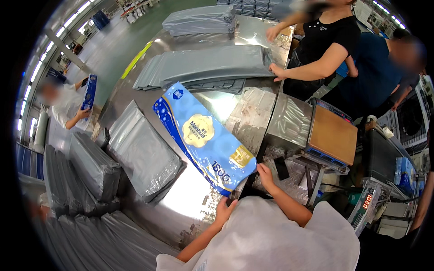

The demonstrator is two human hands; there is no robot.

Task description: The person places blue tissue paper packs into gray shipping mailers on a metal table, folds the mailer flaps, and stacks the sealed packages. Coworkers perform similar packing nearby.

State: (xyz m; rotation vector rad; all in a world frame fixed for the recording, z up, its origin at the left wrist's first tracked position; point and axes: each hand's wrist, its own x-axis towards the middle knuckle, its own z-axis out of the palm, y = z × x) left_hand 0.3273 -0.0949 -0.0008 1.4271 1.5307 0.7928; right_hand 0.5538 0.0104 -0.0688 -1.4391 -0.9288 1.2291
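Observation:
A long blue printed plastic package (212,131) with a pale yellow label shape lies slantwise over the metal table (190,203), its near end toward me. My right hand (266,178) has its fingers closed at the package's near right corner. At the near left corner is my left hand (224,211), thumb and fingers close together on the edge. How firmly that hand grips is partly hidden. Left of the package rests a stack of grey plastic bags (143,151); beyond it lies a longer grey stack (208,65).
Grey wrapped bundles (95,167) line the left side. To the right stand a scale with a brown platform (334,135) and a machine with a red display (368,201). A co-worker in black (325,49) touches the far grey stack; another person (72,104) holds a blue pack.

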